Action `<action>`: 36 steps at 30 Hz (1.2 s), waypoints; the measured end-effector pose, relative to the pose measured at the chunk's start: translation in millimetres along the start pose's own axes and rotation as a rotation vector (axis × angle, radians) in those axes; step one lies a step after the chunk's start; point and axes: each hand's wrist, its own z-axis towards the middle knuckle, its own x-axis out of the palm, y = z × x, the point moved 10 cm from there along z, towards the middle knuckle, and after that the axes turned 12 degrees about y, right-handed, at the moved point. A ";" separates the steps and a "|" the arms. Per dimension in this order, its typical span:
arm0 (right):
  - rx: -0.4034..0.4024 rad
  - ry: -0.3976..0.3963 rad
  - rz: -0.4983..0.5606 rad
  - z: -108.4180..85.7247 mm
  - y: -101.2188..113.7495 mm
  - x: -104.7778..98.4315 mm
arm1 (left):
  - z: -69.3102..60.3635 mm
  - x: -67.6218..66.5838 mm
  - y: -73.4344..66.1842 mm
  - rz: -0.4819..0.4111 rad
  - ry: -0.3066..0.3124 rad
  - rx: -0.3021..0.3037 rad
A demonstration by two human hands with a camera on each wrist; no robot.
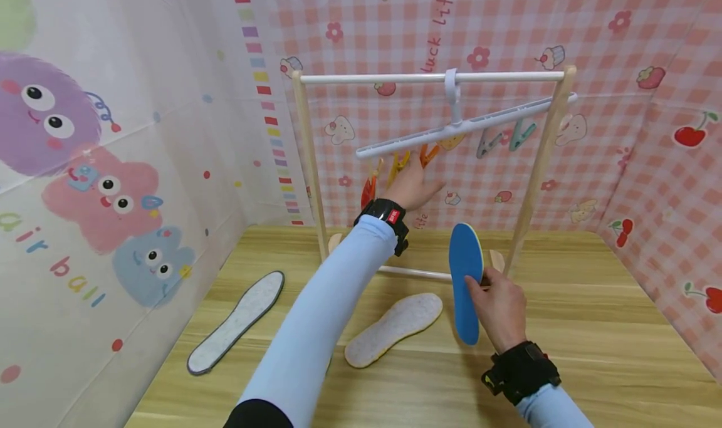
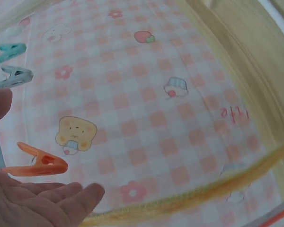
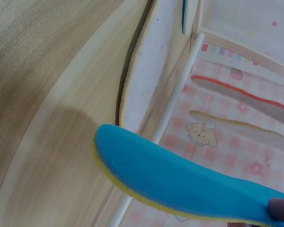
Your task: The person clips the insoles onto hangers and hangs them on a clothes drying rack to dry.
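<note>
A blue insole (image 1: 465, 284) with a yellow edge is pinched by my right hand (image 1: 501, 306) above the table. In the left wrist view my left hand (image 2: 42, 201) has outstretched fingers, the thumb apart from them. An orange clip (image 2: 42, 161) is close to the fingers; whether they touch it I cannot tell. The clip hangs from a tilted white hanger (image 1: 468, 125). A yellow clip (image 1: 398, 165) is beside the left hand (image 1: 414, 187). Two insoles hang in the right wrist view, a red-edged insole (image 3: 241, 97) and a yellow-edged insole (image 3: 241, 126).
The hanger hooks over the white rail of a wooden-legged rack (image 1: 304, 146). Grey (image 1: 488, 144) and teal (image 1: 521, 135) clips hang on its right. A yellow-edged insole (image 1: 395, 329) and a grey-edged insole (image 1: 237, 321) lie on the wooden table (image 1: 609, 353). Patterned cloth (image 1: 637, 165) encloses it.
</note>
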 end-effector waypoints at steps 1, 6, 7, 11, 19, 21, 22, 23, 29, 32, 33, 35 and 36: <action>-0.001 -0.001 -0.001 0.0 0.0 -0.4 | 1.5 0.1 0.8 -0.028 0.004 -0.003; -0.003 -0.011 0.000 0.6 -0.1 -3.1 | 4.7 0.1 5.4 -0.119 0.024 -0.034; -0.004 -0.010 0.001 0.8 0.2 -3.2 | 4.4 -0.3 6.6 -0.142 0.026 -0.042; -0.009 -0.006 0.003 1.8 0.6 -3.1 | 3.8 -0.4 8.8 -0.242 0.027 -0.050; -0.009 -0.006 -0.002 2.8 0.6 -2.4 | 11.9 -0.7 10.5 -0.452 -0.042 -0.035; -0.009 -0.008 -0.006 3.3 0.9 -2.8 | 14.0 -1.8 9.6 -0.492 -0.059 -0.013; -0.009 -0.008 -0.007 3.3 1.2 -2.9 | 14.6 -2.0 9.0 -0.509 -0.061 -0.002; -0.009 -0.007 -0.007 3.4 1.5 -2.8 | 14.5 -2.5 8.3 -0.518 -0.064 0.004; -0.018 -0.007 -0.009 3.5 4.8 -2.6 | 15.8 -1.8 7.7 -0.585 -0.078 0.029; -0.033 -0.018 -0.010 4.0 6.9 -3.2 | 14.2 -2.2 8.3 -0.629 -0.090 0.032; -0.036 -0.023 -0.010 4.2 7.4 -3.3 | 13.6 -2.6 8.8 -0.638 -0.093 0.031; -0.042 -0.032 -0.012 4.7 8.3 -3.7 | 11.5 -3.1 9.8 -0.655 -0.096 0.021; -0.044 -0.035 -0.013 5.0 8.6 -4.0 | 10.6 -3.3 10.0 -0.665 -0.093 0.018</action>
